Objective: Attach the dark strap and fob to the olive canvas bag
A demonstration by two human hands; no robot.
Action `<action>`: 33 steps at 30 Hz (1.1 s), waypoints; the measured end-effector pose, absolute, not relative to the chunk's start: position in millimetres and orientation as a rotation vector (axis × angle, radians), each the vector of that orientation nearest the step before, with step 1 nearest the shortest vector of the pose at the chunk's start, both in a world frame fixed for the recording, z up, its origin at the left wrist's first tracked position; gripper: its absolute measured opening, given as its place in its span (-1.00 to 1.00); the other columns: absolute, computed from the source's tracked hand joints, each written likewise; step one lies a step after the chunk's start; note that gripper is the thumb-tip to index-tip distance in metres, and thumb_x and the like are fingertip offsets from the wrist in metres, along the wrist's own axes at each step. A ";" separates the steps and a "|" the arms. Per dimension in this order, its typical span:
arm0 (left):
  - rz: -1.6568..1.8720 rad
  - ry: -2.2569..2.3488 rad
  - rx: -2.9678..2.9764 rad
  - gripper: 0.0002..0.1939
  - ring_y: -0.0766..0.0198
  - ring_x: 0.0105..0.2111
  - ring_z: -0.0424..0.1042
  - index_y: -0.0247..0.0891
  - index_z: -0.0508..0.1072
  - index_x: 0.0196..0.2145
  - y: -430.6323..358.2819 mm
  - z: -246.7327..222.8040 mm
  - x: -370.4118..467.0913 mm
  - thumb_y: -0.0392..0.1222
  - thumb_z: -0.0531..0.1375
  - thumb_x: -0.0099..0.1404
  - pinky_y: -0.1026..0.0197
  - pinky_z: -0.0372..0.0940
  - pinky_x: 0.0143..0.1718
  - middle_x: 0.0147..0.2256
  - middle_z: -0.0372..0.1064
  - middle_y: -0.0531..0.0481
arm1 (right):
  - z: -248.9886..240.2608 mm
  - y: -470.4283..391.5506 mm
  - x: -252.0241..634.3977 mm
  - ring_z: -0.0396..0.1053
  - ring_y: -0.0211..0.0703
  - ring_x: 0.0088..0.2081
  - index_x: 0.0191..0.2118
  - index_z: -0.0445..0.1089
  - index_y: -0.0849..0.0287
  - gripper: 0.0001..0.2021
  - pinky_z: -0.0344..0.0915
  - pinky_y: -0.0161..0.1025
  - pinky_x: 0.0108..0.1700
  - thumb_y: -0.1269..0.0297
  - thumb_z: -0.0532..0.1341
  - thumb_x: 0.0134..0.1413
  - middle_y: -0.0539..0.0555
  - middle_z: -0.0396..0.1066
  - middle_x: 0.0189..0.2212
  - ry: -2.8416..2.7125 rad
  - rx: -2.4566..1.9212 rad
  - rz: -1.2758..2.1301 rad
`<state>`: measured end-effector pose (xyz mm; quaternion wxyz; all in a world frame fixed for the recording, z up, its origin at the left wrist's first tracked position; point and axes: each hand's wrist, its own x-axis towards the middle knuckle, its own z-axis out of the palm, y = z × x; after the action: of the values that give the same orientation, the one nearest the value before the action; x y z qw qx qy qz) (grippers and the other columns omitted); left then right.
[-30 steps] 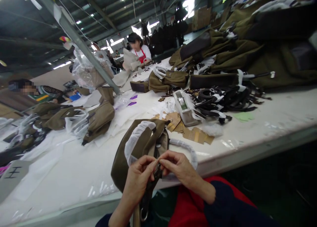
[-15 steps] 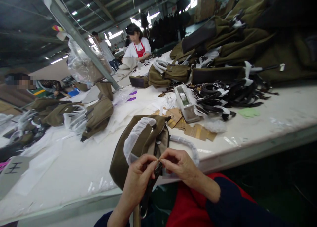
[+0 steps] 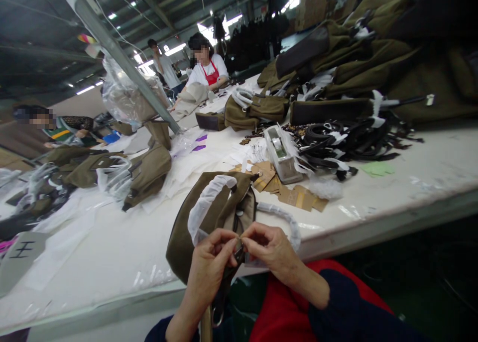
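Note:
An olive handbag [image 3: 182, 237] lies tilted at the table's near edge, its top open toward me. White wrapping covers one handle [image 3: 209, 200] standing up from it, and a second wrapped handle [image 3: 282, 215] curves off to the right. Over the bag's opening, my left hand [image 3: 212, 260] is closed in a pinch of thumb and forefinger. My right hand [image 3: 271, 247] pinches the same way, its fingertips almost meeting the left ones. What sits between the fingertips is too small to make out. Below my left wrist hangs a metal ring [image 3: 217, 317].
On the white table [image 3: 112, 242] stand a tape dispenser [image 3: 282, 155], brown cards [image 3: 302, 197] and coiled black straps [image 3: 343, 140]. Olive bags are heaped at the right [image 3: 366, 73] and left [image 3: 149, 172]. A slanted metal post [image 3: 123, 58] rises at the far side. Several people work beyond.
Both hands keep their pinch over the bag, almost unmoved. In the background, one person stands more upright and the person at the left has shifted slightly.

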<state>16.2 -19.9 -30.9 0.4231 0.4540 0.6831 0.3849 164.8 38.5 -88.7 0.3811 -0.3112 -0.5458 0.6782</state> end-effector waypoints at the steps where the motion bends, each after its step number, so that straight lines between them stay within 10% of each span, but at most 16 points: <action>1: 0.963 1.706 1.132 -0.75 0.40 -0.61 0.30 -0.28 0.50 -0.29 -19.9 -30.6 16.4 -0.02 0.27 0.24 0.41 0.13 -0.57 -0.63 0.35 0.11 | -88.8 38.7 164.8 0.34 -0.31 -0.55 -0.39 0.45 0.23 -0.88 0.27 -0.40 -0.51 0.28 0.26 0.05 -0.01 0.44 -0.54 -1.382 -0.795 1.734; 33: 0.974 1.628 1.231 -0.80 0.36 -0.49 0.44 -0.26 0.47 -0.30 -21.6 -34.7 23.2 -0.07 0.20 0.34 0.38 0.31 -0.42 -0.49 0.44 0.08 | -84.7 38.5 171.9 0.39 -0.31 -0.52 -0.35 0.43 0.23 -0.85 0.25 -0.42 -0.48 0.28 0.20 0.19 -0.03 0.43 -0.52 -1.546 -0.769 1.685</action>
<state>23.2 -21.6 -34.7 0.4259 0.4925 0.6514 0.3895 171.9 38.5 -84.7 0.3565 -0.2978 -0.5985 0.6526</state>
